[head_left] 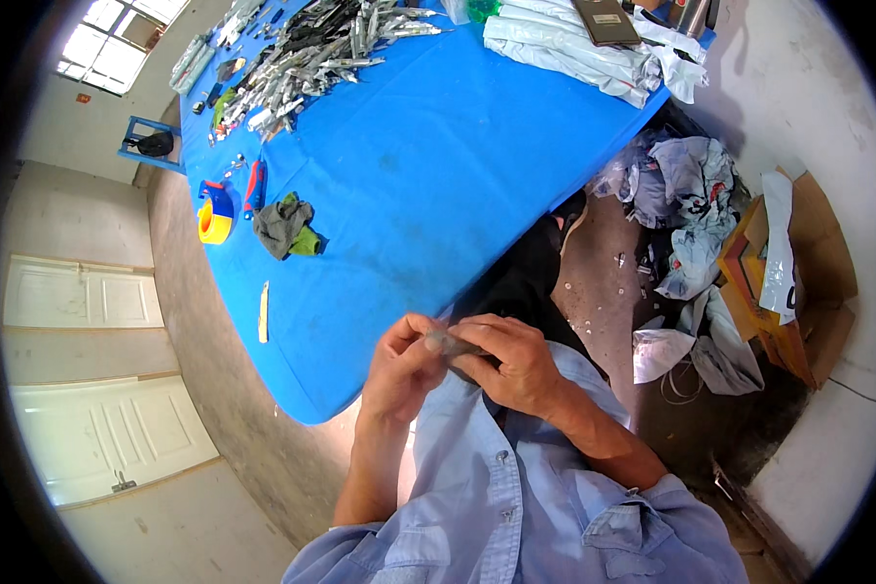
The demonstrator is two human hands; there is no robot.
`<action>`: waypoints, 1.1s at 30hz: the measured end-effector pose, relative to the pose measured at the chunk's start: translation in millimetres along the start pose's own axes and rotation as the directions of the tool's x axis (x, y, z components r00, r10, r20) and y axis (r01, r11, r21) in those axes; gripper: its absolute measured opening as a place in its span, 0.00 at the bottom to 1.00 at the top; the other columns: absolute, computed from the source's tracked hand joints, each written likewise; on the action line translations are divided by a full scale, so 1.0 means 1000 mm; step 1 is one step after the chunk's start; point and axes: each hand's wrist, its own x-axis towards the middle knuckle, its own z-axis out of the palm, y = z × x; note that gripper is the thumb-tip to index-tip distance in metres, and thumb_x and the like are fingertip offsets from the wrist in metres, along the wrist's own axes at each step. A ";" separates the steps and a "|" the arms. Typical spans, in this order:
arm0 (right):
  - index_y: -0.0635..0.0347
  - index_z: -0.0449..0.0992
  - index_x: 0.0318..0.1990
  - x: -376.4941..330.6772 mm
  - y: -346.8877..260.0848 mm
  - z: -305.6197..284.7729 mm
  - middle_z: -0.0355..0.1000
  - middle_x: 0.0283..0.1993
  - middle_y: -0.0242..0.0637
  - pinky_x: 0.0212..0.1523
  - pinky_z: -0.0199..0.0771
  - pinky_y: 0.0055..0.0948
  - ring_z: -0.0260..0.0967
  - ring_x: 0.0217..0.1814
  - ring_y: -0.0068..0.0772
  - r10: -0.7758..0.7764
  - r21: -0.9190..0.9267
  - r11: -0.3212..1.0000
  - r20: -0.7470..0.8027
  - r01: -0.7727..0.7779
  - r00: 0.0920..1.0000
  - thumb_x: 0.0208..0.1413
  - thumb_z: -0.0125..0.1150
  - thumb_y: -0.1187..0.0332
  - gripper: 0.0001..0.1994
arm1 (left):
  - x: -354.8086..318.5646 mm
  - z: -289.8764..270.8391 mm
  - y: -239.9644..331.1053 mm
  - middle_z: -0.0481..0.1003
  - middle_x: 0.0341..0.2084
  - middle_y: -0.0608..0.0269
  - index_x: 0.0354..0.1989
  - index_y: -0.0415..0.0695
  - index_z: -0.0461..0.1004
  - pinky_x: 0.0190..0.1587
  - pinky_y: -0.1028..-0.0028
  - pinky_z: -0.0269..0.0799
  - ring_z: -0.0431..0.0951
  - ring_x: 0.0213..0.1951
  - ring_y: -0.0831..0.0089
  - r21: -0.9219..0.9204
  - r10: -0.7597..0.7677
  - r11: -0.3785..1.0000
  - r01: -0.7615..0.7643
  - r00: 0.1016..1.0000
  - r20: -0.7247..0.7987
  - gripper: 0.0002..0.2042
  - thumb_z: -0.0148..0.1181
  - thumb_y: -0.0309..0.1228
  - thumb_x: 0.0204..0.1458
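Note:
Just in front of my shirt, beyond the table's near edge, both hands meet around a small grey piece (446, 343). Its exact kind is mostly hidden by the fingers. My left hand (399, 368) is closed, with thumb and fingertips pinching one end. My right hand (512, 362) is closed around the other end. On the blue-covered table (409, 185) ahead lie a crumpled grey and green cloth (284, 230), a thin yellowish strip (263, 311), a red and blue hand tool (255, 189) and a yellow and blue ring-shaped thing (214, 226).
A heap of slim metallic parts (311, 73) covers the far left of the table. White plastic bags (565, 44) and a dark flat device (606, 21) lie far right. On the floor right are crumpled bags (691, 195) and a cardboard box (822, 243). A blue chair (134, 146) stands far left.

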 end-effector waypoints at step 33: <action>0.69 0.80 0.56 -0.002 -0.004 -0.002 0.78 0.43 0.27 0.45 0.74 0.19 0.72 0.45 0.14 0.422 0.494 0.700 0.297 -0.516 0.856 0.67 0.69 0.69 0.15 | -0.005 0.017 -0.002 0.80 0.34 0.61 0.40 0.37 0.81 0.29 0.80 0.71 0.76 0.27 0.80 0.829 0.625 0.224 -0.512 0.728 0.281 0.11 0.73 0.19 0.49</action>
